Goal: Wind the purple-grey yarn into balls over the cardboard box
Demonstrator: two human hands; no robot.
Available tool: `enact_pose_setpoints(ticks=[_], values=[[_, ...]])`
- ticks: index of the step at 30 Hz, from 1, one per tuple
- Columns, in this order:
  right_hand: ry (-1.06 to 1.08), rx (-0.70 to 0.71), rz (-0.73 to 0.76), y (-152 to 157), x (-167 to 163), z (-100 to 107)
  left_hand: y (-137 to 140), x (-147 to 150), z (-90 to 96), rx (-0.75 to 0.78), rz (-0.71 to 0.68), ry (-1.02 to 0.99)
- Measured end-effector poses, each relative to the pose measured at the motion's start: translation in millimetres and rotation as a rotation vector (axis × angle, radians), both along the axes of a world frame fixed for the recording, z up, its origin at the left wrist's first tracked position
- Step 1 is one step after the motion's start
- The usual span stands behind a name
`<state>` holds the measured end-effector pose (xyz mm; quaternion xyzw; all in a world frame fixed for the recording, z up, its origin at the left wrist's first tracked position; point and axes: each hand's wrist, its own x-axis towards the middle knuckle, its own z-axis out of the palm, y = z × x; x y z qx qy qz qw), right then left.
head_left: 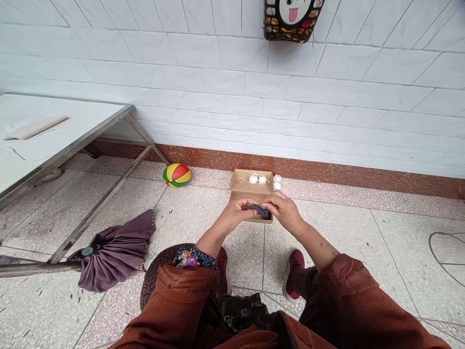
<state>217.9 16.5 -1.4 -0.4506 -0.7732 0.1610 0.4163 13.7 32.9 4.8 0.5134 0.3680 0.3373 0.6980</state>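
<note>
Between my two hands is a small dark grey-purple bundle (260, 211), soft and twisted like cloth or yarn; its exact kind I cannot make out. My left hand (238, 211) pinches its left end with thumb and fingers. On the other side, my right hand (282, 209) grips the bundle's right end. Both hands are over the near part of an open brown cardboard box (250, 195) on the floor. White round balls (257, 179) with loose pale strings lie in the box's far part.
Clear-looking small round items (277, 182) stand beside the box, near the tiled wall. A colourful ball (177, 175) and a folded purple umbrella (118, 249) lie to the left by a metal-framed table (119, 114). A black basket (290, 34) hangs on the wall.
</note>
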Motion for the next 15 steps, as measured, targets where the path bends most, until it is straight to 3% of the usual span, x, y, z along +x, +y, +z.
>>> enact_pose_setpoints(ticks=[3, 9, 12, 15], values=[[0.095, -0.057, -0.002, 1.8, -4.6, -2.1, -2.4, 0.5, 3.1, -0.117, -0.015, -0.138], [0.103, -0.126, 0.031, -6.8, -18.3, -10.9, -1.3, 1.5, 2.1, -0.226, 0.126, -0.333], [-0.014, -0.129, 0.027, -11.5, -20.1, -14.2, 0.6, 2.9, -1.5, -0.203, 0.234, -0.296], [-0.122, -0.102, 0.065, -16.0, -20.5, -13.1, 4.3, 5.0, -6.2, -0.059, 0.346, -0.160]])
